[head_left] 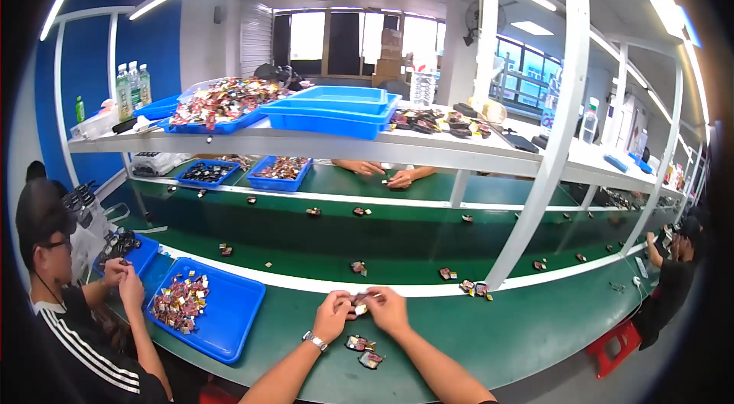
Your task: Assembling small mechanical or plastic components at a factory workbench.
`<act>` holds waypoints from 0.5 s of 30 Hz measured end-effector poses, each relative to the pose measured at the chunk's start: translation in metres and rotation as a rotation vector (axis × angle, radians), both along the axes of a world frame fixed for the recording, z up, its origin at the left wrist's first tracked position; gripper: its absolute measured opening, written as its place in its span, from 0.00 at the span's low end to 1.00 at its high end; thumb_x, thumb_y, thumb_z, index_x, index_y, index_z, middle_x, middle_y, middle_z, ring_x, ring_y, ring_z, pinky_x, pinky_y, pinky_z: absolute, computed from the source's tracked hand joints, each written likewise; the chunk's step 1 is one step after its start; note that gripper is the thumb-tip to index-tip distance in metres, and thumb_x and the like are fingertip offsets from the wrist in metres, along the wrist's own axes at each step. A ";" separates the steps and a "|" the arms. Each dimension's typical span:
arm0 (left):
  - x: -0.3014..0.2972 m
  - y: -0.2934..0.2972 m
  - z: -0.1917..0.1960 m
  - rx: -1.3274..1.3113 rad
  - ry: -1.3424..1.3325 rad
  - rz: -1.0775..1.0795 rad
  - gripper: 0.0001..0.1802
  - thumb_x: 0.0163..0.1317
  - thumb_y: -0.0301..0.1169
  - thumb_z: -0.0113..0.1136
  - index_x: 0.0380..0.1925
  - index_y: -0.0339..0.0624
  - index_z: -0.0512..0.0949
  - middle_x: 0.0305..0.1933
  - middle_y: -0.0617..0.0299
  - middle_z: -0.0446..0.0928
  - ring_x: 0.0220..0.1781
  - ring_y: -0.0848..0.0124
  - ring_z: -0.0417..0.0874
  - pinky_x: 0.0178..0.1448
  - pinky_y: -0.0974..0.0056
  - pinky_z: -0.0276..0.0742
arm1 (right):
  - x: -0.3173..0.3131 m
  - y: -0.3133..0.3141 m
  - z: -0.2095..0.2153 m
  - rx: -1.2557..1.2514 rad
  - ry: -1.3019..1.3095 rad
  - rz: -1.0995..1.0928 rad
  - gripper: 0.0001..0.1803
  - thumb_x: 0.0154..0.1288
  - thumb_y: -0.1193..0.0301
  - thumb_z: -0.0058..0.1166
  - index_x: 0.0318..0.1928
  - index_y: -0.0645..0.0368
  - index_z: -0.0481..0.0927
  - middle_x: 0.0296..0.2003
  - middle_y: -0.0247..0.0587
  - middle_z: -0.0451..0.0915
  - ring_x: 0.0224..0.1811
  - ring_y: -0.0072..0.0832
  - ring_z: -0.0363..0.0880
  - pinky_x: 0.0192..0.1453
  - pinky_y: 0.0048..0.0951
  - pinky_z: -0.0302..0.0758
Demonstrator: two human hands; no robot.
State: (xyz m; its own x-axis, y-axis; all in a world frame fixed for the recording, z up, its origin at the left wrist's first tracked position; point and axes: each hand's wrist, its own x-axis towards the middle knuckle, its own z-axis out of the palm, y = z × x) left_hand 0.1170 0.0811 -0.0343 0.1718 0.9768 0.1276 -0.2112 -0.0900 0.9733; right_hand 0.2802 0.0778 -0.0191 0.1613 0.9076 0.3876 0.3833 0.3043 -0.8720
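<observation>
Together, both hands (359, 311) pinching one small part (360, 305) between them (fingertips touching), two pieces (364, 352) just below.

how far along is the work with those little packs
Done, it seems: two small packs lie on the green bench by the left hand. In hand: both hands, the right hand too, pinch one small piece. Left: a blue tray to the left holds a heap of packs.

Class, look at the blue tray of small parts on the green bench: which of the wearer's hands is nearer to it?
Left. The left hand lies between the blue tray and the right hand, which sits farther away. Both hands meet on one small part.
</observation>
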 end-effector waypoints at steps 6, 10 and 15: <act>-0.005 0.014 -0.004 0.045 -0.006 0.073 0.10 0.67 0.24 0.49 0.47 0.32 0.72 0.43 0.52 0.81 0.38 0.69 0.85 0.40 0.67 0.82 | 0.084 0.083 -0.010 -0.090 -0.062 -0.405 0.13 0.54 0.71 0.66 0.39 0.64 0.84 0.31 0.43 0.85 0.34 0.29 0.84 0.42 0.29 0.79; -0.006 0.012 -0.003 0.066 0.051 0.056 0.08 0.67 0.24 0.50 0.44 0.34 0.74 0.42 0.53 0.82 0.37 0.71 0.84 0.39 0.68 0.82 | 0.088 0.092 -0.009 -0.133 -0.366 -0.497 0.18 0.53 0.63 0.67 0.40 0.63 0.84 0.35 0.47 0.84 0.38 0.39 0.83 0.47 0.36 0.78; -0.012 0.015 -0.004 0.054 0.062 0.054 0.08 0.68 0.25 0.51 0.44 0.34 0.74 0.41 0.53 0.82 0.36 0.71 0.84 0.38 0.69 0.81 | 0.012 0.092 0.015 -0.080 -0.560 -0.401 0.35 0.49 0.47 0.66 0.48 0.64 0.79 0.46 0.52 0.78 0.52 0.48 0.74 0.56 0.46 0.72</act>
State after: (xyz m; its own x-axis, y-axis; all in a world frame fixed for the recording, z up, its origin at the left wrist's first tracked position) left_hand 0.1045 0.0958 -0.0381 0.1283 0.9769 0.1712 -0.1443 -0.1524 0.9777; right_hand 0.2923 0.1700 -0.0037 0.2852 0.8492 0.4444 0.8516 -0.0118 -0.5240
